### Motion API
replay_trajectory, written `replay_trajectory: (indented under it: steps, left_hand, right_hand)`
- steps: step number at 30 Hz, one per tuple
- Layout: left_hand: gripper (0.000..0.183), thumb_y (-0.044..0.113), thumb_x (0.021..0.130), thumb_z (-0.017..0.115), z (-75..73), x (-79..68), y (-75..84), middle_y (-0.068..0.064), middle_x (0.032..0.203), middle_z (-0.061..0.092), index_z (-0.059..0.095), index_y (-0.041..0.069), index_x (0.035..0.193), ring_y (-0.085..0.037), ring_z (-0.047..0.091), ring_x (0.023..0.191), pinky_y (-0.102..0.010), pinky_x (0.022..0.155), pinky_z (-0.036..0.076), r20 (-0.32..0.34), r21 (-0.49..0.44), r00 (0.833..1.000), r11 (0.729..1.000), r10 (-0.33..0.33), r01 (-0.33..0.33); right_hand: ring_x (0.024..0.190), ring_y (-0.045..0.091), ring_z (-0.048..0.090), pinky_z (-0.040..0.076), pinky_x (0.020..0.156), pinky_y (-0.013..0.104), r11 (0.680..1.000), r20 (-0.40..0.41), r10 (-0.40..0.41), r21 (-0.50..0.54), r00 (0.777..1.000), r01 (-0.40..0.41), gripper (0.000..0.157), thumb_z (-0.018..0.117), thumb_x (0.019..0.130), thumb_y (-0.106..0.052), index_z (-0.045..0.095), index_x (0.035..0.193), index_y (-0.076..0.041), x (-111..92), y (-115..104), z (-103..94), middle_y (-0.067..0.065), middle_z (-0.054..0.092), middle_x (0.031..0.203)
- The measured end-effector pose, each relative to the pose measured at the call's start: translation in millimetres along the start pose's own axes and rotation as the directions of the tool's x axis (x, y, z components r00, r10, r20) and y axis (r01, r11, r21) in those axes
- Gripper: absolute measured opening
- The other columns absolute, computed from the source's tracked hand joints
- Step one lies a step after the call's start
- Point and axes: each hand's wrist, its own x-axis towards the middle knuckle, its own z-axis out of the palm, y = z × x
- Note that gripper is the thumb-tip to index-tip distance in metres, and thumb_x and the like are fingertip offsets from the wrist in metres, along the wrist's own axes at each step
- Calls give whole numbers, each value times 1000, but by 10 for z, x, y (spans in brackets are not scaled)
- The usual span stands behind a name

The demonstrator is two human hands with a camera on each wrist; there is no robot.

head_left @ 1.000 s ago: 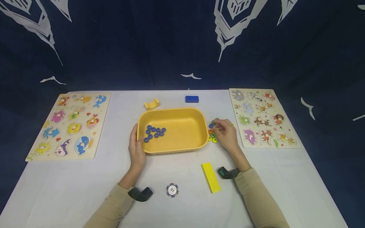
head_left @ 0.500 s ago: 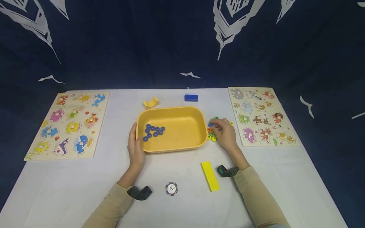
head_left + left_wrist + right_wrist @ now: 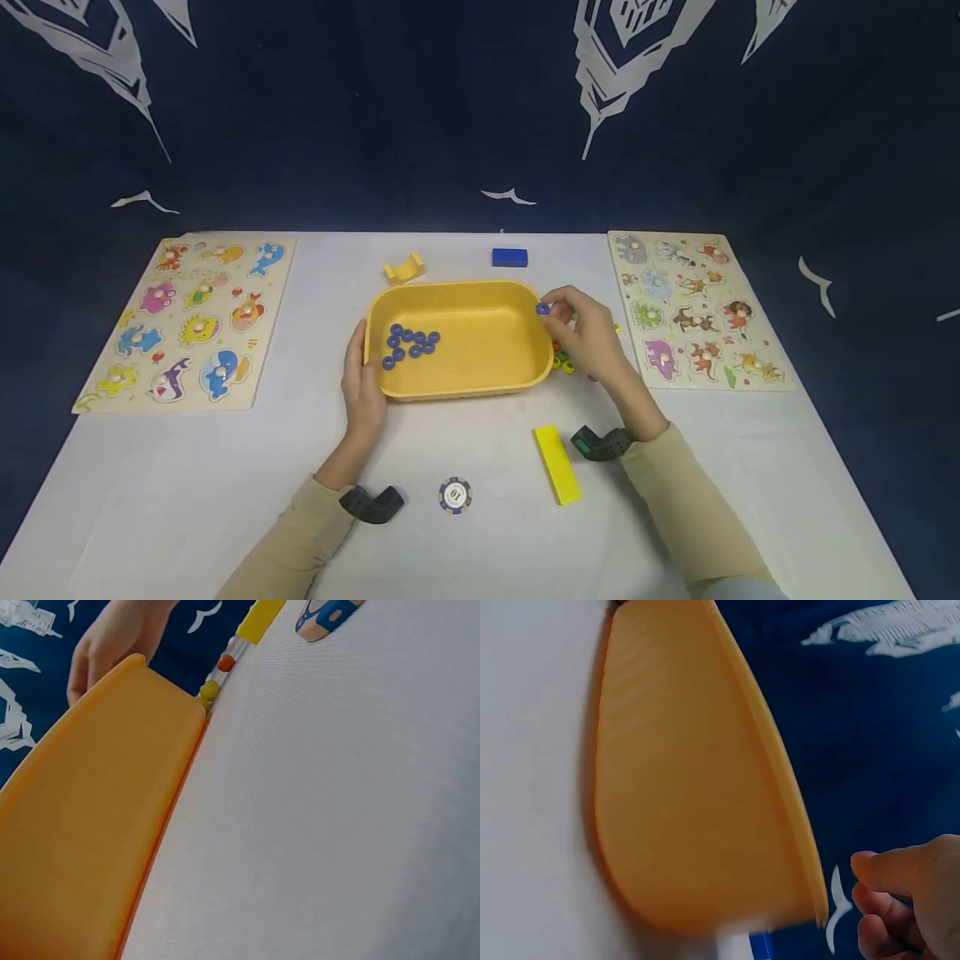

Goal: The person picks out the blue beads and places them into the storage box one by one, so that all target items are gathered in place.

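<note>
A yellow tray (image 3: 480, 379) lies mid-table, with several blue ring-shaped beads (image 3: 416, 351) in its left part. My left hand (image 3: 363, 396) grips the tray's left end, thumb at the rim and fingers along the outer wall. Between thumb and forefinger, my right hand (image 3: 588, 337) pinches one blue bead (image 3: 543, 308) at the tray's right rim. Beneath that hand, partly covered, lie green and yellow beads (image 3: 567, 367) and an orange one. In the right wrist view, the right thumb and fingertips (image 3: 864, 866) show beside the tray's wall (image 3: 690, 772).
Animal puzzle boards stand at left (image 3: 187, 333) and right (image 3: 693, 317). Behind the tray are a yellow curved block (image 3: 405, 269) and a blue block (image 3: 510, 257). A yellow bar (image 3: 557, 464) and a poker chip (image 3: 455, 495) lie in front.
My right hand has risen from the bead pile and moved left to the tray's right rim, now with a blue bead in its fingertips. My left hand stays on the tray.
</note>
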Motion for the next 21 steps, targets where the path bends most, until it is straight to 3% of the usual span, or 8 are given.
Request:
replay_trajectory:
  steps: [4,10,15,21]
  left_hand:
    - [52,-2,89,27,12,-28,163,-9,146,22,20,3,140,-16,19,134,-29,111,19,3,-1,1000,1000,-6,6]
    - [52,-3,88,27,34,-62,299,-13,145,23,20,0,139,-19,19,134,-31,111,18,-2,30,1000,999,-13,13]
    - [52,-2,89,27,32,-34,145,-10,145,23,20,5,140,-16,19,134,-31,111,18,1,9,1000,1000,-12,12]
    - [51,4,91,28,35,-17,-79,-2,145,24,21,9,141,-11,20,133,-28,111,18,-5,18,1000,1000,17,-17]
  right_hand:
    - [65,13,46,40,54,22,998,105,-52,-12,993,54,17,63,81,-18,59,97,-10,145,-164,102,-1,55,74]
    - [60,12,47,40,52,23,996,267,-38,-65,963,57,17,64,80,-20,60,94,-12,328,-332,379,-3,57,73]
    - [64,11,50,42,57,23,993,377,-5,-110,926,50,15,64,77,-18,60,92,-15,411,-428,615,-5,58,73]
    - [64,10,49,39,54,23,978,514,64,-202,855,49,17,65,78,-26,60,91,-18,444,-516,845,-6,54,69]
